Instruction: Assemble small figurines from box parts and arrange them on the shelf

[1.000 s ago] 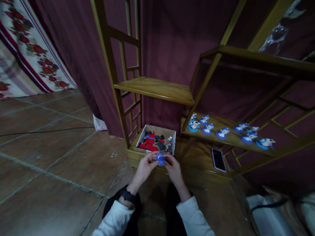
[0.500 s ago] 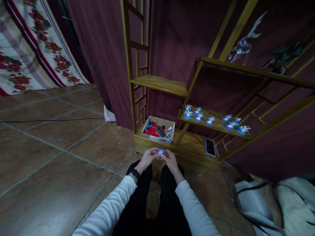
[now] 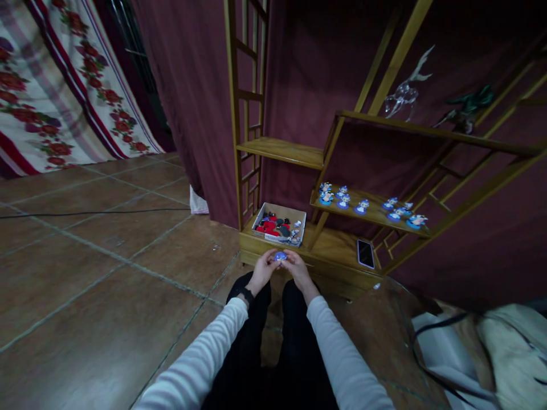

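Both of my hands pinch one small blue figure (image 3: 280, 256) between them, just in front of the low wooden shelf. My left hand (image 3: 264, 269) grips its left side and my right hand (image 3: 297, 268) its right side, fingers closed. Behind them an open cardboard box (image 3: 300, 217) on the bottom board holds red, black and blue pieces. Several similar blue figures (image 3: 362, 205) stand in a row on the middle shelf to the right.
A phone (image 3: 366, 253) lies flat on the bottom board. A wooden shelf unit (image 3: 282, 151) stands against a dark red curtain. Glass ornaments (image 3: 405, 88) sit on the top shelf. Bags (image 3: 478, 353) lie at lower right. A black cable (image 3: 85, 214) crosses the tiled floor.
The view has pulled back and risen, showing more of the shelves and floor. My hands stay together on the blue figure and look farther away.
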Motion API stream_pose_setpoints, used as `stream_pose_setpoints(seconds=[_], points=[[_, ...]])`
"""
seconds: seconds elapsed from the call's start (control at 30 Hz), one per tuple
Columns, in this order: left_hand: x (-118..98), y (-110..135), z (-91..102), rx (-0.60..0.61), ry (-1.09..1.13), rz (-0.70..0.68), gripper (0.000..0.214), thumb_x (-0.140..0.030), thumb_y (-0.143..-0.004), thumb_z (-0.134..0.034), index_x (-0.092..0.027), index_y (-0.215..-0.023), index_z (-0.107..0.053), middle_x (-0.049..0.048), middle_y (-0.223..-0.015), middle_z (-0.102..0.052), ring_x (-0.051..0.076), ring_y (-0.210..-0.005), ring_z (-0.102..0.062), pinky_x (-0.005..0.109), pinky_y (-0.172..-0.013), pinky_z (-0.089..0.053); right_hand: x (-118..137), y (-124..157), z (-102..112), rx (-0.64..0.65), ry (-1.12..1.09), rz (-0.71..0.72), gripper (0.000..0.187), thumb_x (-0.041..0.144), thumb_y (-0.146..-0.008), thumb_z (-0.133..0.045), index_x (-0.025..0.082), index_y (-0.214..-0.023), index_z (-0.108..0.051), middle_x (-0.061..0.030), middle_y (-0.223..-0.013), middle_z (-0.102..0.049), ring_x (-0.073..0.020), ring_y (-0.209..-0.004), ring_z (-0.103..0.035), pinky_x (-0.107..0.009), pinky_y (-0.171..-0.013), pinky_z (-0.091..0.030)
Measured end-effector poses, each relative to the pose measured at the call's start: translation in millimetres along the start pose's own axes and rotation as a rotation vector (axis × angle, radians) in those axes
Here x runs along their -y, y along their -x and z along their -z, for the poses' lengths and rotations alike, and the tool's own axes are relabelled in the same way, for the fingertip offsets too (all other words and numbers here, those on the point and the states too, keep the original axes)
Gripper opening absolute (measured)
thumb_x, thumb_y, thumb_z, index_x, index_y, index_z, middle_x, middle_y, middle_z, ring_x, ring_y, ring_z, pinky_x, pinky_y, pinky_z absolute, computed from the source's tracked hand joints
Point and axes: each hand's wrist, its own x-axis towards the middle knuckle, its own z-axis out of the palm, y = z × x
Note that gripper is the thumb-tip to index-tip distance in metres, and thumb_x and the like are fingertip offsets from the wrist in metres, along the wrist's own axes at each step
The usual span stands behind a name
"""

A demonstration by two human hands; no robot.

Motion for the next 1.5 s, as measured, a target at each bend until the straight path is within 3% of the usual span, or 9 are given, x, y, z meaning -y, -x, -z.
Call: stream_pose_setpoints(seconds=[0.2,0.4,0.57,0.77,1.03,1.23,1.5], points=[[-9.8,0.7,9.5,0.052,-0.122,-0.088,0.038,-0.019,-0.061,-0.069,-0.014,-0.097,-0.058,0.0037,-0.079,-0.064,0.013,-0.072,-0.059,0.024,-0.067,-0.047,8.3,3.9,-4.0,0.051,0.035,0.025,0.046,0.026,-0.055,-0.070,0.021,-0.098,-0.057,-0.0039,-0.098,-0.064,-0.0181,-0.092,-0.057,-0.033,-0.083,-0.043],[-16.5,1.4,14.1,0.078,-0.123,-0.113,0.033,-0.022,-0.064,-0.069,-0.015,-0.094,-0.058,0.0040,-0.082,-0.065,0.014,-0.075,-0.060,0.026,-0.072,-0.046,11.9,4.1,-8.2,0.065,0.048,0.061,0.040,0.025,-0.056,-0.070,0.021,-0.095,-0.059,-0.0035,-0.097,-0.065,-0.0185,-0.093,-0.057,-0.033,-0.083,-0.043],[-11.9,-6.6,15.1,0.079,0.072,0.109,0.036,-0.022,-0.060,-0.072,-0.013,-0.092,-0.058,0.0013,-0.069,-0.064,0.012,-0.062,-0.061,0.025,-0.065,-0.049,7.3,-3.6,-7.0,0.045,0.017,-0.018,0.041,0.029,-0.059,-0.069,0.021,-0.098,-0.059,-0.0041,-0.095,-0.065,-0.0169,-0.085,-0.059,-0.031,-0.076,-0.045],[-9.4,-16.9,18.0,0.079,0.312,0.325,0.027,-0.012,-0.065,-0.068,-0.011,-0.091,-0.060,0.0072,-0.080,-0.066,0.012,-0.065,-0.063,0.026,-0.067,-0.051,8.5,-9.0,-5.4,0.009,-0.087,-0.144,0.039,0.034,-0.060,-0.068,0.019,-0.096,-0.061,-0.0057,-0.096,-0.065,-0.0167,-0.083,-0.061,-0.032,-0.075,-0.047],[-13.4,-15.5,16.6,0.066,0.323,0.354,0.021,-0.011,-0.070,-0.063,-0.012,-0.091,-0.062,0.0081,-0.086,-0.066,0.013,-0.073,-0.063,0.027,-0.071,-0.052,6.1,-10.7,-1.4,-0.036,-0.117,-0.187,0.033,0.037,-0.064,-0.064,0.019,-0.092,-0.061,-0.0051,-0.090,-0.066,-0.0157,-0.077,-0.061,-0.031,-0.069,-0.049],[-12.4,-15.0,12.5,0.002,0.283,0.340,0.016,-0.020,-0.070,-0.065,-0.011,-0.083,-0.062,0.0067,-0.076,-0.066,0.011,-0.062,-0.062,0.024,-0.062,-0.054,4.8,-11.8,-2.7,-0.038,-0.105,-0.189,0.033,0.038,-0.063,-0.064,0.019,-0.091,-0.063,-0.0057,-0.089,-0.067,-0.0163,-0.076,-0.061,-0.029,-0.065,-0.049],[-12.0,-20.2,13.7,0.038,0.237,0.438,0.010,-0.015,-0.068,-0.065,-0.009,-0.074,-0.059,0.0059,-0.065,-0.064,0.012,-0.057,-0.062,0.025,-0.056,-0.054,4.5,-12.8,2.3,0.006,-0.069,-0.232,0.029,0.032,-0.061,-0.066,0.018,-0.087,-0.065,-0.0053,-0.083,-0.068,-0.0150,-0.071,-0.062,-0.028,-0.062,-0.049]])
